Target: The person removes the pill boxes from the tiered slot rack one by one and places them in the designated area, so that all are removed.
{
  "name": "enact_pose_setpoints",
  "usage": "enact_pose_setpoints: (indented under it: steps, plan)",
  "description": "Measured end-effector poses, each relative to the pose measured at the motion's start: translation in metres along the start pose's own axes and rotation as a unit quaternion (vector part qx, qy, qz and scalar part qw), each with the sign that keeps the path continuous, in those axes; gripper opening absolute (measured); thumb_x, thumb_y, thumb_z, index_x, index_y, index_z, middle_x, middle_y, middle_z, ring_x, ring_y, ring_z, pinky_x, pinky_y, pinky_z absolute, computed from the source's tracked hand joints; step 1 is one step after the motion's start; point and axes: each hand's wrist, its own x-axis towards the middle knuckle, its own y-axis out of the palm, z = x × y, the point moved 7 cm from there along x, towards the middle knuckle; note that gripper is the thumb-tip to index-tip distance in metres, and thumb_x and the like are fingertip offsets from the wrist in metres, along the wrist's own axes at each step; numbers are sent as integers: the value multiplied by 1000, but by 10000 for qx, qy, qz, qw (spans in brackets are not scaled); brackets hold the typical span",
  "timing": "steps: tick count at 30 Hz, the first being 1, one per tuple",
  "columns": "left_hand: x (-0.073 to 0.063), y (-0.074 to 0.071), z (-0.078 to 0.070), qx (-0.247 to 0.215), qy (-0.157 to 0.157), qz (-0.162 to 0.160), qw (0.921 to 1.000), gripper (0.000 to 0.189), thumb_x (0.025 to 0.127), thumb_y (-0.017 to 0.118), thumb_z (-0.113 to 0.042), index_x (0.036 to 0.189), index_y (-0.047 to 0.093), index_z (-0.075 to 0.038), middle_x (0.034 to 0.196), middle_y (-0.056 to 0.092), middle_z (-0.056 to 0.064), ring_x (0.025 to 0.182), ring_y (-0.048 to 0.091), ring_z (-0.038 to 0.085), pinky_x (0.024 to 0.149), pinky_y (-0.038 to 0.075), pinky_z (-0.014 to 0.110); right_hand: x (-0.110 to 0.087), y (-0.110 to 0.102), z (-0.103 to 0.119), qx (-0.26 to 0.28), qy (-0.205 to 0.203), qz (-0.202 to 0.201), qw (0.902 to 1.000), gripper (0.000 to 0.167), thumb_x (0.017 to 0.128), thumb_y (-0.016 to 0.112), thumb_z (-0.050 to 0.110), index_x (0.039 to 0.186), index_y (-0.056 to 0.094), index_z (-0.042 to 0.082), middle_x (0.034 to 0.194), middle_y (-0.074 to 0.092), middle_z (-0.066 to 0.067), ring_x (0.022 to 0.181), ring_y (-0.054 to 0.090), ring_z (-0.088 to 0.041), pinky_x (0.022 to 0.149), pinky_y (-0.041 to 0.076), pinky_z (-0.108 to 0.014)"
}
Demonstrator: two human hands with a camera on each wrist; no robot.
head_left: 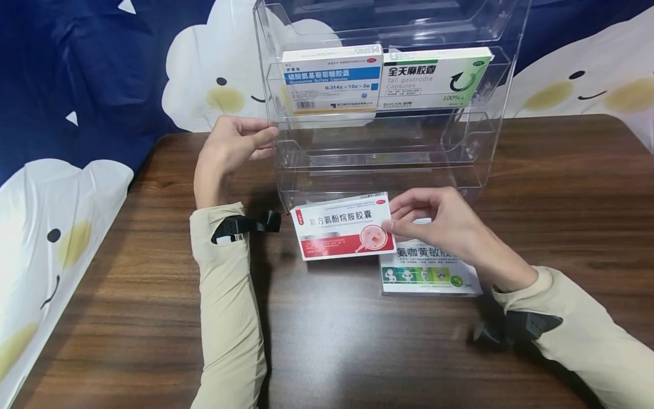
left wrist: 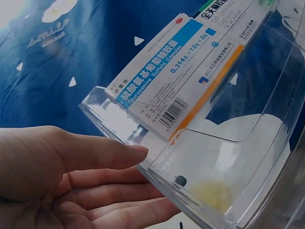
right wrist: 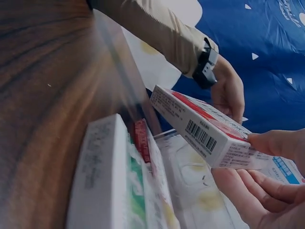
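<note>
My right hand pinches the right end of a red-and-white capsule box between thumb and fingers. The box is tilted, its printed front up, before the lower part of a clear display rack. Its barcoded end shows in the right wrist view. My left hand holds the rack's left side edge, thumb on the near side and fingers below. Partly under my right hand, a white-and-green capsule box lies on the table.
Upright in a higher rack tier are a blue-and-white glucosamine box and, to its right, a green-and-white gastrodia box. The rack stands toward the back of the dark wooden table. Behind hangs a blue cloth with white clouds.
</note>
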Motion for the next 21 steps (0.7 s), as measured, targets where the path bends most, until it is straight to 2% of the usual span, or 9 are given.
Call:
enact_pose_setpoints:
  steps: [5, 11, 16, 21]
  plan:
    - [0, -1, 0, 119, -11, 0, 9999, 40, 94, 64, -16, 129, 58, 4, 128, 61, 18, 82, 68, 5, 86, 55, 21, -2, 14, -3, 244, 81, 164, 9995, 32, 80, 80, 21, 102, 66, 3, 87, 67, -8, 75, 63, -14, 66, 52, -18]
    - [1, -1, -1, 261, 39, 3, 9997, 39, 95, 64, -17, 128, 59, 3, 126, 62, 17, 80, 68, 3, 84, 56, 20, -5, 25, -5, 238, 120, 302, 9992, 30, 81, 79, 18, 102, 65, 2, 85, 65, -7, 74, 61, -14, 66, 51, -18]
    - [1, -1, -1, 360, 81, 37, 9993, 39, 95, 64, -17, 128, 59, 2, 126, 62, 17, 81, 68, 4, 85, 56, 20, -8, 31, -6, -35, 55, 309, 9995, 36, 81, 79, 18, 110, 61, 4, 85, 67, -3, 75, 63, -13, 68, 48, -19]
    - [0, -2, 0, 482, 93, 42, 9988, 39, 95, 63, -18, 128, 59, 2, 125, 62, 17, 81, 67, 3, 86, 55, 20, -14, 41, -5, 108, -64, 607, 9981, 52, 81, 78, 12, 124, 50, 2, 80, 68, -3, 68, 66, -16, 61, 57, -26]
